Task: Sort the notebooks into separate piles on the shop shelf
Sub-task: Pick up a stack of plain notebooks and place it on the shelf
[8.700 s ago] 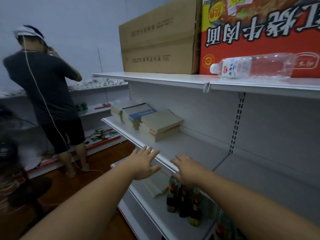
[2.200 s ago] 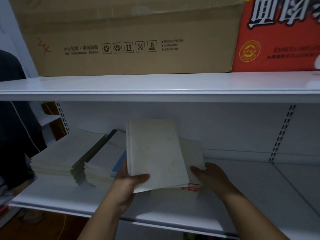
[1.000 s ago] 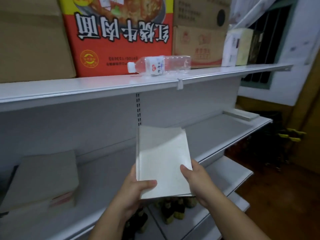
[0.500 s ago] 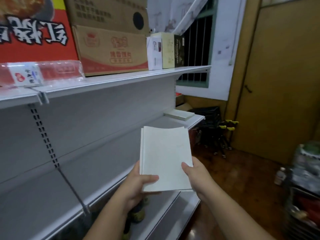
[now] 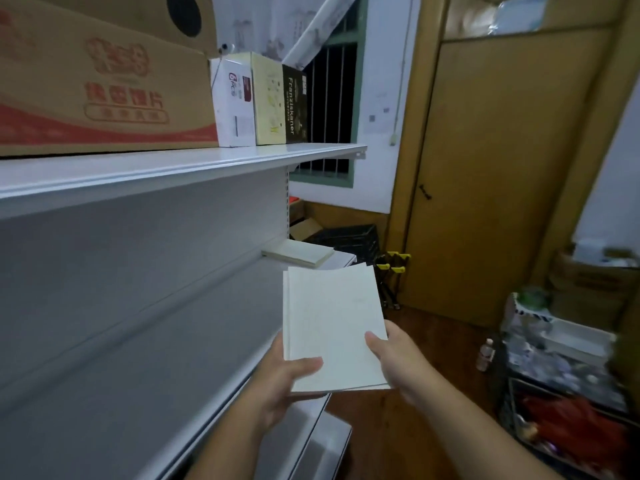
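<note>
Your left hand (image 5: 282, 377) and right hand (image 5: 394, 356) each have a grip on the near corners of a thin stack of white notebooks (image 5: 332, 323), thumbs on the top cover, held in the air just off the front edge of the grey shop shelf (image 5: 145, 341). Farther along that shelf, at its far end, lies 1 small pile of cream notebooks (image 5: 298, 252). Above it, cardboard boxes (image 5: 104, 84) stand on the upper shelf (image 5: 173, 166).
</note>
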Motion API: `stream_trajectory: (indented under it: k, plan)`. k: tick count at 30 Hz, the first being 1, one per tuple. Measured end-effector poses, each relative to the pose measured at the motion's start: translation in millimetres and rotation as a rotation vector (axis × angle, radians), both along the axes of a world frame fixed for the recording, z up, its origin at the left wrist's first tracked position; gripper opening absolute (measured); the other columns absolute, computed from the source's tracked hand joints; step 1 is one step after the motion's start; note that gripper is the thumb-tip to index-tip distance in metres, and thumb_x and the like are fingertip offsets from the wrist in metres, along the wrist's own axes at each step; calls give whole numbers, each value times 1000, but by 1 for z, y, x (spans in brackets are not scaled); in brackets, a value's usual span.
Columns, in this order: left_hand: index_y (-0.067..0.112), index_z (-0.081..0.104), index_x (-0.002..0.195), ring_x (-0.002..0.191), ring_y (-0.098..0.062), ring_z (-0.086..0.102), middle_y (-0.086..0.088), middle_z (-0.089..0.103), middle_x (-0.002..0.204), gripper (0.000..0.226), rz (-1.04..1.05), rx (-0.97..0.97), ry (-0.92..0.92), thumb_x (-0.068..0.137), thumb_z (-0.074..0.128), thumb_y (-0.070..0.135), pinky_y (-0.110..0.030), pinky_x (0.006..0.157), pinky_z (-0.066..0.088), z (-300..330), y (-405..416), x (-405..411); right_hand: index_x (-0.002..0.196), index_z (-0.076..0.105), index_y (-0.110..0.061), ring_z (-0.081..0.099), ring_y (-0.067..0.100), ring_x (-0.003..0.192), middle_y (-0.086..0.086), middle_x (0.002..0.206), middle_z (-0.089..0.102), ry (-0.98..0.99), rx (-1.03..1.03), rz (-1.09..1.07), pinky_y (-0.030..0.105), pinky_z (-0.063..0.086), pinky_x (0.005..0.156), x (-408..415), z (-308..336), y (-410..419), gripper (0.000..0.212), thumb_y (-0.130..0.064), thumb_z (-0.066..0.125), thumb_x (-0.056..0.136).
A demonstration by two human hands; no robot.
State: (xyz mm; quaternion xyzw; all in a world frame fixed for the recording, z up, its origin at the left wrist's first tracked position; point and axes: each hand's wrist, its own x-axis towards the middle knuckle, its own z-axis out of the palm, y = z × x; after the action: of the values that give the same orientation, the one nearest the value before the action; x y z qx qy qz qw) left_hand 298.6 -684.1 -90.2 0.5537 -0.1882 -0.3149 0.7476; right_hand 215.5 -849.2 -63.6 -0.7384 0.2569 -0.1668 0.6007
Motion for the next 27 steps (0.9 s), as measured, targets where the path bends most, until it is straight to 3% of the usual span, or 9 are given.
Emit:
stream_trajectory:
  k: [5,9,11,16,18,23,27]
  plan:
    - [17,53,127,105,-30,67,-9,69,116,63,-38,-58,17,68,74,12,-39,73,56,-9,-34,59,118,54,-19,64,16,95,0,110,65,22,-17,-45,27,52,72,46,2,-29,21,-17,47,98]
    - [13,53,127,105,-32,66,-11,69,115,63,-47,-41,34,68,75,7,-44,83,55,-20,-52,91,113,53,-23,64,15,94,-1,109,65,35,13,-54,25,52,71,73,-6,-46,18,-17,46,99]
    - [11,55,124,103,-33,67,-12,70,112,50,-18,-13,41,77,72,1,-47,87,53,-22,-58,103,116,53,-23,65,14,94,-1,110,65,45,21,-40,25,52,71,87,-11,-53,19,-19,46,99]
    - [6,61,108,83,-19,72,-10,74,99,15,200,71,44,95,52,9,-27,66,56,-24,-82,132,117,53,-23,62,7,91,-3,111,64,50,5,14,20,48,65,123,-18,-75,20,-19,46,99]
    - [7,58,109,80,-16,72,-8,72,100,15,273,118,28,98,49,12,-23,60,55,-26,-95,142,114,53,-25,59,4,90,-6,109,62,50,-30,38,18,47,66,137,-21,-87,18,-18,45,99]
    - [8,55,119,92,-19,69,-7,70,107,23,373,193,-19,99,47,17,-26,70,53,-23,-132,164,121,52,-22,56,4,90,-9,104,59,63,-79,139,19,44,65,173,-19,-130,23,-20,45,99]
    - [7,52,120,89,-17,68,-6,69,106,24,429,232,-46,101,45,19,-19,57,53,-10,-163,180,123,53,-17,56,6,89,-4,107,60,68,-121,242,18,42,62,204,-8,-173,26,-22,46,98]
